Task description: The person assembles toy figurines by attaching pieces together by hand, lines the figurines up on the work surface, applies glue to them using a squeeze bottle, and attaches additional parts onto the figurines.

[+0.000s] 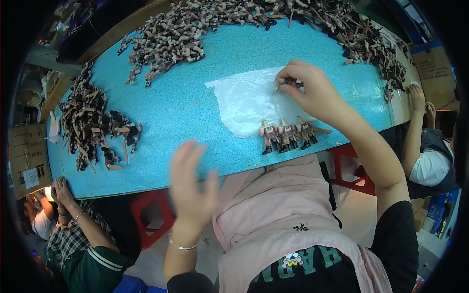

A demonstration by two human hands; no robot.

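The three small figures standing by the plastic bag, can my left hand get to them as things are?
Probably yes. The left hand is raised, open and empty near the table's front edge, and bare blue table lies between it and the three figures. The right hand is farther back on the plastic bag.

A thin clear plastic bag [249, 100] lies mid-table on the speckled blue table [171, 105], with three small brown toy figures [287, 134] lined up along its near edge. Heaps of loose brown figure parts [97, 124] are spread left and along the far side.
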